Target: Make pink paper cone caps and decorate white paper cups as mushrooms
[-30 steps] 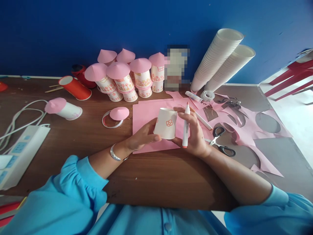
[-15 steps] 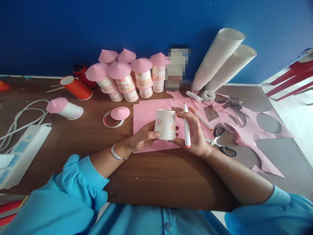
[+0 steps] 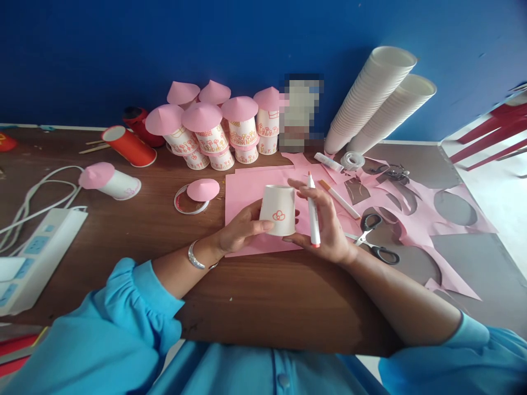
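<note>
Upside down above the pink paper sheets [image 3: 251,241], a white paper cup [image 3: 278,198] shows one red flower outline on its side. My left hand [image 3: 242,227] grips the cup from the left, thumb on its front near the rim. A white marker [image 3: 313,219] with a red tip pointing up is held in my right hand [image 3: 329,225]. The fingers of that hand reach toward the right side of the cup; some fingertips behind it are partly hidden. Under the cup's lower right edge lies the right thumb.
Several decorated cups with pink cone roofs [image 3: 201,118] stand by the wall. Tall cup stacks [image 3: 370,99] lean at the back right. Scissors [image 3: 364,238], a second marker [image 3: 340,200] and cut pink scraps [image 3: 411,219] lie right. A power strip [image 3: 45,258] is left.
The cup has been turned in my hands: two red flowers showed on its side before, and a single flower faces me now. The marker stays in my right hand.
</note>
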The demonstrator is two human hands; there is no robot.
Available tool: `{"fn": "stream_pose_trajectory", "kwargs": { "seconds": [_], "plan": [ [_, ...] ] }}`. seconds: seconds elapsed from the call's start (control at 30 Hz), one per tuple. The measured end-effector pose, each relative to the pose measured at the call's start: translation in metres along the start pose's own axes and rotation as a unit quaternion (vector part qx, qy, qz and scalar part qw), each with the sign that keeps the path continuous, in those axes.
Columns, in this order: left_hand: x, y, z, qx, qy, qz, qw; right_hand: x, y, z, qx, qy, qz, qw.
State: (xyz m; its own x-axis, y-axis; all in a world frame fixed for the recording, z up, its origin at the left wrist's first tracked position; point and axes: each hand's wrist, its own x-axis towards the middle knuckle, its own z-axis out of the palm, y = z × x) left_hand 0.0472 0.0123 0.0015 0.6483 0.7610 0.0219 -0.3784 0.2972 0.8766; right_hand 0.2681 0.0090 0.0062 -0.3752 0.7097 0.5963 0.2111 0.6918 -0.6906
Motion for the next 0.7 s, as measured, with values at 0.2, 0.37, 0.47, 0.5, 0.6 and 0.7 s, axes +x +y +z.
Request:
{"fn": "stream_pose_trajectory", "kwargs": {
  "seconds": [0.2, 0.37, 0.47, 0.5, 0.6, 0.7],
  "plan": [
    [0.0002, 0.0008, 0.0005, 0.067, 0.038, -0.003, 0.997, 0.0021, -0.0005, -0.0014, -0.054, 0.02, -0.014, 0.998],
    [0.0007, -0.0019, 0.0004, 0.102, 0.093, -0.012, 0.99, 0.004, -0.002, -0.0007, -0.101, 0.017, -0.062, 0.993],
    [0.0013, -0.0024, 0.0005, 0.055, 0.063, -0.005, 0.996, 0.0033, -0.0024, -0.0009, -0.083, 0.001, -0.059, 0.995],
    [0.0014, -0.002, 0.0009, 0.029, 0.043, -0.005, 0.999, 0.003, -0.0025, -0.0012, -0.075, -0.004, -0.052, 0.996],
    [0.0011, -0.0001, 0.0019, -0.025, -0.011, -0.018, 0.999, 0.0032, -0.0027, -0.0022, -0.055, -0.007, -0.031, 0.998],
    [0.0005, 0.0003, 0.0012, 0.006, 0.005, -0.015, 1.0, 0.0049, -0.0026, -0.0023, -0.071, 0.01, -0.041, 0.997]
  ]
}}
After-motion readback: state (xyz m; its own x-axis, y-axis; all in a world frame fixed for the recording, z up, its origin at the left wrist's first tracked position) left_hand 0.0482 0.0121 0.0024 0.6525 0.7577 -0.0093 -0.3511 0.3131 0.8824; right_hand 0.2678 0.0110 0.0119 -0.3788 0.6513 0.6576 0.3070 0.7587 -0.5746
